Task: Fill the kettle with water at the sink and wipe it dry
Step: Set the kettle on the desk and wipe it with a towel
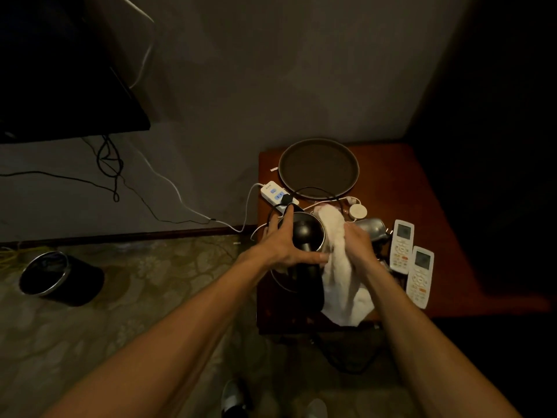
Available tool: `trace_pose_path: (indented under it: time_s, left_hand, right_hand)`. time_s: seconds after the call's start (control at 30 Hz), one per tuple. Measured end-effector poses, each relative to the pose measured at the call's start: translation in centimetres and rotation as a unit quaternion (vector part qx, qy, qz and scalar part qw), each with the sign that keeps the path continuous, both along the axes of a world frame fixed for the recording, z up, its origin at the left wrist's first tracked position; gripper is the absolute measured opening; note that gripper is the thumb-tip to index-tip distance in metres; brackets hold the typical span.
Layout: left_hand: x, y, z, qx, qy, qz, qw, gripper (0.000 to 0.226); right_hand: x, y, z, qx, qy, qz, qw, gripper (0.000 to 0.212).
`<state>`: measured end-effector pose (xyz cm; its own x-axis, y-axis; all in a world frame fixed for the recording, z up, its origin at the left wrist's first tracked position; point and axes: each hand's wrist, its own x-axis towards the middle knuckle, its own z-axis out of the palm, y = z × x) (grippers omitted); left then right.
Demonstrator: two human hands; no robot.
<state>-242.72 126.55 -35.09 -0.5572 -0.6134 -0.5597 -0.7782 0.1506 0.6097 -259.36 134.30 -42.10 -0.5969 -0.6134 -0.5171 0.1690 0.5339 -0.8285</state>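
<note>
Wipe step, from the look of it: kettle [304, 236] stands at the front-left corner of the wooden table [422, 188], apparently on its base, well away from any sink, so filling is probably done. To do this well: keep the kettle pinned upright so it doesn't tip or slop, work the white towel [343, 279] round the wall top to bottom, and keep the loose tail off the power strip [275, 193] at the left edge, just behind the kettle. The base contacts should stay dry too. Left hand [284, 244] lies spread over the lid and the top of the handle, fingers apart and curled down over the far-left side, thumb lying toward the towel; it steadies rather than lifts, I'd say. Right hand [358, 245] is closed loosely on the towel, palm pressing it against the kettle's right flank; fingertips hidden in the cloth, so how tightly they close I can't tell. The towel's free end drapes down to the front edge. Two remotes [411, 260] lie near the right hand; a round tray [283, 170] sits at the back.
</note>
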Motion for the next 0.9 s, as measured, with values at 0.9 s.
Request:
trace_pose_path:
  time_s: [0.9]
  left_hand:
    - [0.0, -0.3, 1.0, -0.037, -0.057, -0.062, 0.996, 0.143]
  right_hand:
    - [1.4, 1.5, 9.4, 0.083, -0.039, -0.066, 0.994, 0.032]
